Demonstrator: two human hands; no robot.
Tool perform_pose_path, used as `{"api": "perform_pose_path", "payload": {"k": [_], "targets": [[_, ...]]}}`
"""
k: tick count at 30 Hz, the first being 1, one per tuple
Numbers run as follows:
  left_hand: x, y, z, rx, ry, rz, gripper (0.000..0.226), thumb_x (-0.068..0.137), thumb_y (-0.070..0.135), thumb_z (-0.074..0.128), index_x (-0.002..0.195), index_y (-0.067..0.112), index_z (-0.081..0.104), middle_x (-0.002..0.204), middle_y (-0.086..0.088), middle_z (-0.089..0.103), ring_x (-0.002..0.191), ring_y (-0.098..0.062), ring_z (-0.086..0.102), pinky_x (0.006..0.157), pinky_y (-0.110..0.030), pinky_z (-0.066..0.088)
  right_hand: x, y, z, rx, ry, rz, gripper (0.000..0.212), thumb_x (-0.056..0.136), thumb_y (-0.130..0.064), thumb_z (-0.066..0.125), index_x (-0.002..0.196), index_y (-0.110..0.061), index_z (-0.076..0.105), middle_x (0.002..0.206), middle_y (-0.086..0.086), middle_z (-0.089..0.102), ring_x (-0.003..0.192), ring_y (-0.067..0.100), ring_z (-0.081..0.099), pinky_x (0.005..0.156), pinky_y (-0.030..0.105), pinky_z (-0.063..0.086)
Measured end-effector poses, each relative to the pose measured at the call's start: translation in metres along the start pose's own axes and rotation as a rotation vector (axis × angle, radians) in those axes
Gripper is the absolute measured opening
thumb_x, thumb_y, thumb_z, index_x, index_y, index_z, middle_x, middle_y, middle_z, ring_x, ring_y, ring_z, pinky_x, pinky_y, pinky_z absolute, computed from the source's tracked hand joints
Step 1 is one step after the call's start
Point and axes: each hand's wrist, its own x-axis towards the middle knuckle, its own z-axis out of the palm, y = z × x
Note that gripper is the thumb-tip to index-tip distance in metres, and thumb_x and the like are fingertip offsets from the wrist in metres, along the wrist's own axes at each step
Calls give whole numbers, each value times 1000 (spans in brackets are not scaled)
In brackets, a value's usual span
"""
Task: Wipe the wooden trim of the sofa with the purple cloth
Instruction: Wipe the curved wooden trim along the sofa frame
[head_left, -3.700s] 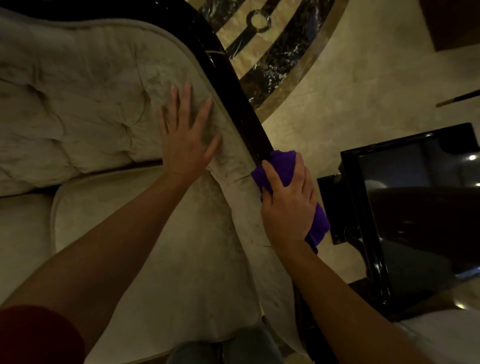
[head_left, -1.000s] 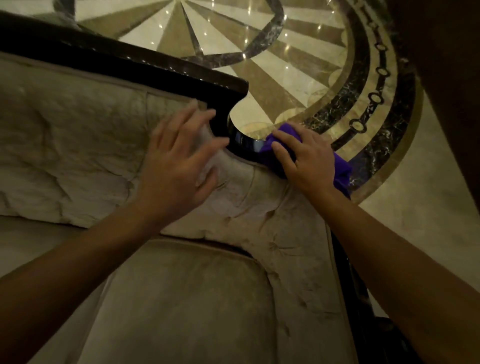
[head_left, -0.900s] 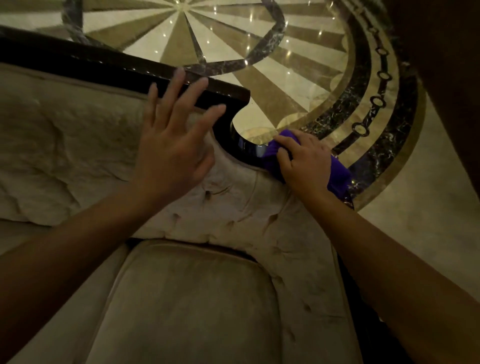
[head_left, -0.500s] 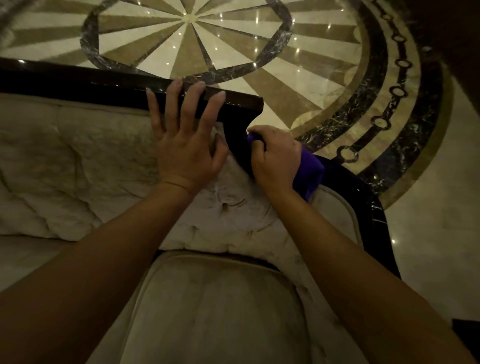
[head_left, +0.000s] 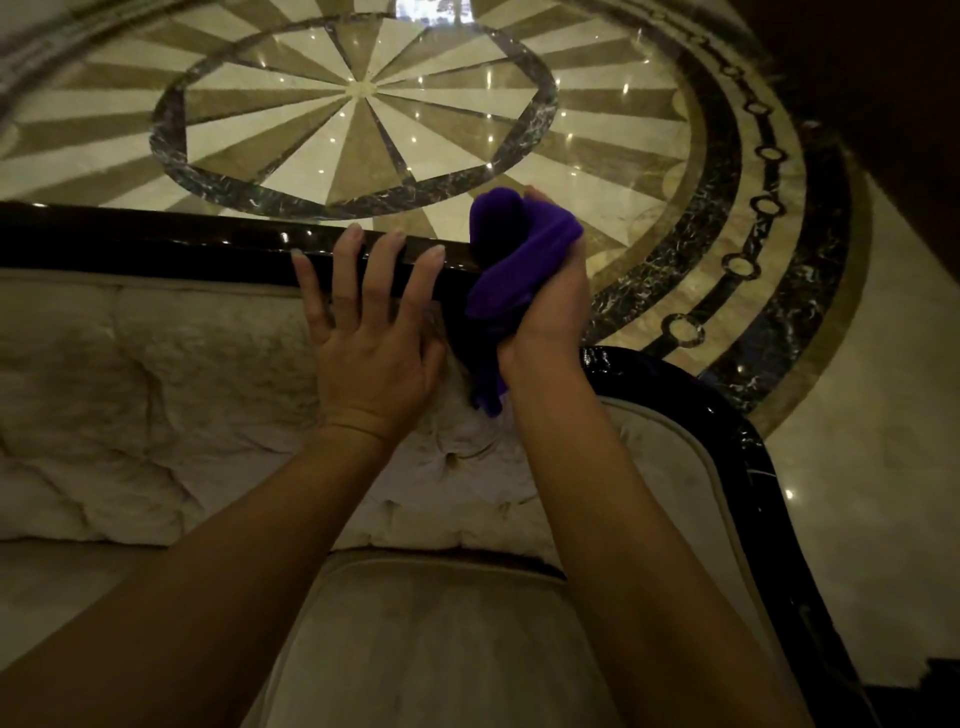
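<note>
The sofa's dark glossy wooden trim runs along the top of the tufted beige backrest and curves down the right arm. My right hand grips the bunched purple cloth at the right end of the top rail, where the trim steps down to the arm. The cloth wraps over that corner and a tail of it hangs below my palm. My left hand lies flat against the backrest just left of the cloth, fingers spread, their tips resting on the rail.
The beige seat cushion lies below my forearms. Behind the sofa spreads a polished marble floor with a starburst medallion and dark ring borders. A dark piece of furniture fills the upper right corner.
My right hand has carried the cloth up from the curved notch of the trim onto the end of the top rail. My left hand stays spread on the backrest beside it.
</note>
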Motion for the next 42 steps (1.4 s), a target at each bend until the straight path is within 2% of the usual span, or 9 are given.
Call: {"api": "perform_pose_path", "payload": {"k": [5, 9, 13, 19, 26, 30, 33, 36, 42], "targets": [[1, 1, 2, -16, 22, 2, 58, 95, 30, 51, 151, 27, 35, 158, -4, 26, 152, -35, 19, 122, -69, 9, -7, 34, -19, -663, 54, -378, 38, 113, -33, 37, 99, -17, 68, 87, -1, 69, 80, 10, 64, 77, 31, 53], [1, 4, -1, -33, 21, -19, 60, 94, 27, 53, 151, 29, 34, 158, -3, 25, 152, -34, 18, 122, -69, 10, 7, 30, -81, -1709, -139, -765, 42, 110, -39, 33, 112, -19, 70, 109, 5, 71, 101, 28, 64, 94, 45, 45], [0, 3, -1, -49, 26, -13, 62, 93, 24, 53, 152, 28, 35, 157, -3, 27, 152, -34, 19, 123, -69, 9, 22, -29, -133, -2071, -132, -718, 40, 107, -51, 38, 129, -27, 64, 126, 6, 65, 117, 28, 58, 100, 46, 42], [-1, 3, 4, -58, 54, -29, 64, 92, 24, 56, 152, 29, 34, 157, -3, 26, 152, -34, 19, 124, -65, 4, 18, -20, -144, -1952, 176, -765, 37, 105, -46, 46, 126, -24, 67, 133, 9, 64, 123, 32, 55, 105, 50, 40], [0, 5, 3, -42, 72, -9, 64, 90, 24, 58, 150, 27, 37, 157, -4, 29, 152, -36, 21, 124, -65, 5, 15, 39, -88, -1714, -7, -930, 19, 103, -24, 55, 109, -17, 72, 115, 6, 73, 106, 30, 65, 94, 46, 45], [0, 1, 3, -19, 67, -6, 64, 90, 26, 58, 151, 26, 37, 158, -4, 28, 152, -36, 20, 123, -67, 7, 4, 49, -51, -1133, -4, -718, 24, 106, -20, 47, 106, -13, 70, 101, 2, 73, 94, 24, 65, 82, 43, 50], [2, 4, 3, -11, 57, 9, 62, 92, 26, 56, 150, 26, 35, 158, -4, 27, 152, -36, 20, 123, -67, 7, -10, 35, -20, -615, 18, -357, 26, 108, -21, 45, 115, -21, 71, 107, -8, 73, 103, 11, 66, 93, 37, 56], [1, 1, 2, 5, 50, 8, 63, 91, 24, 58, 150, 25, 35, 158, -4, 26, 152, -35, 20, 123, -67, 7, -17, 16, -2, -275, 22, -154, 29, 109, -33, 45, 100, -32, 72, 96, -18, 74, 100, 9, 67, 99, 42, 54], [3, 3, 1, 43, 42, 7, 65, 88, 22, 58, 150, 22, 37, 158, -7, 28, 153, -37, 20, 125, -60, -3, 5, 4, 8, -339, -129, -238, 37, 100, -48, 54, 108, -20, 76, 98, -5, 74, 96, 16, 67, 94, 46, 55]]}}
